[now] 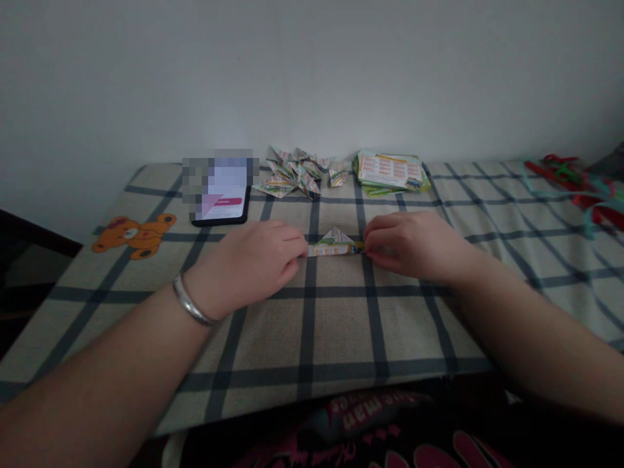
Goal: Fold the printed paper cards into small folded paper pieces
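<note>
Between my two hands lies a partly folded printed paper [335, 243] on the checked tablecloth, with a pointed triangle at its top and a flat strip along its lower edge. The fingers of my left hand [266, 259] are closed on the strip's left end; a silver bangle circles that wrist. At the right end, my right hand [409, 246] pinches the strip between thumb and fingers. Behind the paper sits a pile of folded paper pieces [297, 174]. To the right of that pile is a stack of printed leaflets [390, 171].
A phone [228, 190] with its screen lit rests at the back left, partly blurred out. An orange bear cutout [134, 236] lies by the left edge of the tablecloth [336, 325]. Red, green and pale blue ribbons [580, 188] are heaped at far right. A wall stands behind.
</note>
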Demonstrator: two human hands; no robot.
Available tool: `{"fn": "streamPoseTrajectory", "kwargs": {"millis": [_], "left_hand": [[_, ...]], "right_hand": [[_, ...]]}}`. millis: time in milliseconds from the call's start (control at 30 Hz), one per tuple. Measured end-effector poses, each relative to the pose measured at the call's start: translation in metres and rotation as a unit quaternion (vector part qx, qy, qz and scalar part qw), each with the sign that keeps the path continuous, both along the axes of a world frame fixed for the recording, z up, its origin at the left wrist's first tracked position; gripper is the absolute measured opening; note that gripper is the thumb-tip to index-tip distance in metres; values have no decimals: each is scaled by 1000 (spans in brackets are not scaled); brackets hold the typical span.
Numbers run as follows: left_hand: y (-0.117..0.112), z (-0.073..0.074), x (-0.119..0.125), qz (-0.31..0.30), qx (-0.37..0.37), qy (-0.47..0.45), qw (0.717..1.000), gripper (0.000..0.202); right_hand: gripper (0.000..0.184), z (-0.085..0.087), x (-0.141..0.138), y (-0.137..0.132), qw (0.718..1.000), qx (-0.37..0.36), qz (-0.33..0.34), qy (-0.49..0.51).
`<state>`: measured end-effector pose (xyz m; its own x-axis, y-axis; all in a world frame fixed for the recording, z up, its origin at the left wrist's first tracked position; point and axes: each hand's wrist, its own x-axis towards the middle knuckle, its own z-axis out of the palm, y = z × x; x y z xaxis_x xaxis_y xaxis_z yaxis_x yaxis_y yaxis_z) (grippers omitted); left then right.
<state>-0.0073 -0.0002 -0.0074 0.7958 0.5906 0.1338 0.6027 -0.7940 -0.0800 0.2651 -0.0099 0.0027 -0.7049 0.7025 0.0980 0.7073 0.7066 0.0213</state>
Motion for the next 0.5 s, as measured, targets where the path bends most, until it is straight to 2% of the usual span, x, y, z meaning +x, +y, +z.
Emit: {"fn": "streamPoseTrajectory", "kwargs": {"millis": [100, 233, 500], "left_hand": [[-3, -4, 6, -3, 40, -20, 999, 19], [-6, -12, 11, -34, 58, -32, 997, 26], [-3, -16, 14, -56, 64, -25, 996, 27]], "right_hand": [[15, -8, -6, 3, 999, 15, 41, 20], [28, -18, -14, 5, 996, 33, 83, 29], [30, -18, -21, 1, 996, 63, 63, -7]]}}
